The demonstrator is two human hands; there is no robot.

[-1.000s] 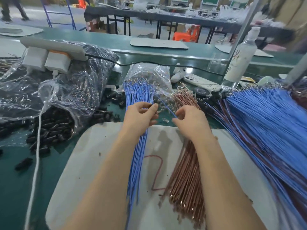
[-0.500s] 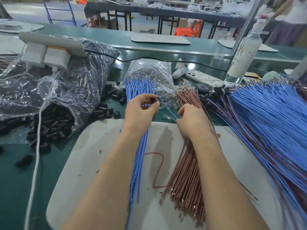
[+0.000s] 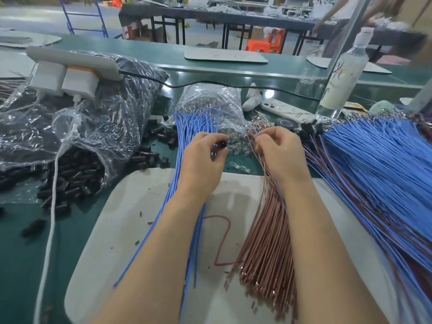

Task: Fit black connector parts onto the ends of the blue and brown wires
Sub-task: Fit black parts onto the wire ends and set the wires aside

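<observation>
My left hand (image 3: 202, 157) pinches a small black connector (image 3: 222, 144) between thumb and forefinger, above a bundle of blue wires (image 3: 189, 127) that runs under my forearm. My right hand (image 3: 279, 150) has curled fingers pinching the tip of a thin wire over the brown wire bundle (image 3: 264, 242); which colour it holds I cannot tell. A gap separates the two hands. Loose black connectors (image 3: 70, 181) spill from a plastic bag at the left.
A white work board (image 3: 131, 220) lies under both bundles. A large fan of blue and brown assembled wires (image 3: 374, 171) fills the right. A clear bag of small parts (image 3: 210, 101), a phone (image 3: 287, 111), a bottle (image 3: 346, 73) and a power strip (image 3: 72, 61) stand behind.
The hands have drawn apart: the blue wire that ran between them is no longer visible, and my right hand has shifted right onto the brown wire ends. My left hand keeps the connector.
</observation>
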